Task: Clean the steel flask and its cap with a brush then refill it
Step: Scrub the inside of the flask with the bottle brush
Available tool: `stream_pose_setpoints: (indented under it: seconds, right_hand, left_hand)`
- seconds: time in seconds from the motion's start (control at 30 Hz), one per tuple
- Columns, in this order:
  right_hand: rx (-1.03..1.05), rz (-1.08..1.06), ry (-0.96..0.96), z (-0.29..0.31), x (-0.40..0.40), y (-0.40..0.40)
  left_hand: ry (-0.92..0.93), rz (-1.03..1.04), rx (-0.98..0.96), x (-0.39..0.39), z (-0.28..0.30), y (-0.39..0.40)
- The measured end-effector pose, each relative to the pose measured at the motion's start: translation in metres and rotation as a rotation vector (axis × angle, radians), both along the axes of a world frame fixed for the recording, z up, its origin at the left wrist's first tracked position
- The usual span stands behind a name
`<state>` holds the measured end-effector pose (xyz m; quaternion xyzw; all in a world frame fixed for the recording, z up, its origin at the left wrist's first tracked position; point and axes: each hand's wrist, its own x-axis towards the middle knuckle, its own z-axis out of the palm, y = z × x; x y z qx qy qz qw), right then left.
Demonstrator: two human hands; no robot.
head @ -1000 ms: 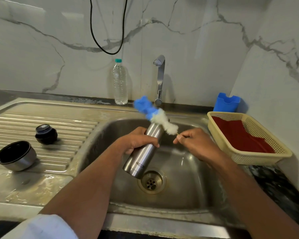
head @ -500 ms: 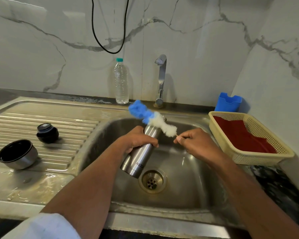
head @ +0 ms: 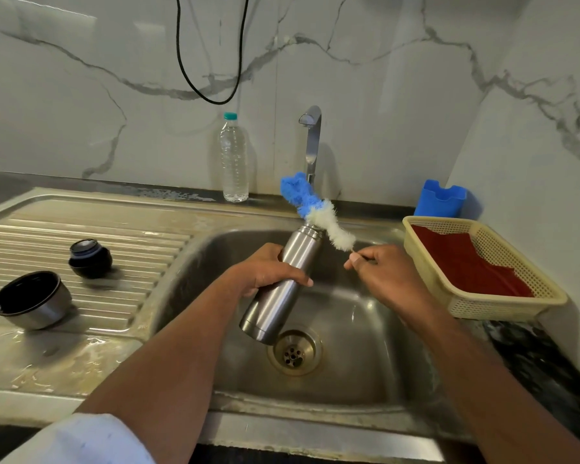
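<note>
From the head view we see our left hand [head: 265, 272] wrapped round the middle of the flask [head: 282, 283], fingers curled tight over its body; the flask tilts above the sink [head: 365, 346], mouth up toward the tap [head: 312, 142]. Our right hand [head: 387, 276] pinches the thin handle of the brush [head: 318, 212] between thumb and curled fingers. The white and blue bristles lie at the flask's mouth, outside it. The cap [head: 89, 257] and a cup [head: 31, 299] sit on the drainboard [head: 81, 226], apart.
</note>
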<state>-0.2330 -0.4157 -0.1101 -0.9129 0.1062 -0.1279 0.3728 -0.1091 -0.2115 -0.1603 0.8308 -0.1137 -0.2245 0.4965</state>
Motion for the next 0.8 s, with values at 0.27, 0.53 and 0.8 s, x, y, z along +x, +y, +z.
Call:
stream_pose_setpoints:
  seconds: [0.27, 0.53, 0.8]
  right_hand:
    - [-0.038, 0.014, 0.051, -0.0043, 0.004, 0.001]
    - [-0.071, 0.045, 0.106, -0.008, 0.0051, 0.0087]
    - [-0.133, 0.004, 0.063, -0.0076, 0.005, 0.0077]
  left_hand:
    - [-0.01, 0.024, 0.034, -0.0002, -0.001, -0.0008]
    - [0.048, 0.046, -0.005, 0.0022, -0.0025, 0.0006]
    - [0.037, 0.019, -0.017, 0.0038, -0.0046, -0.0012]
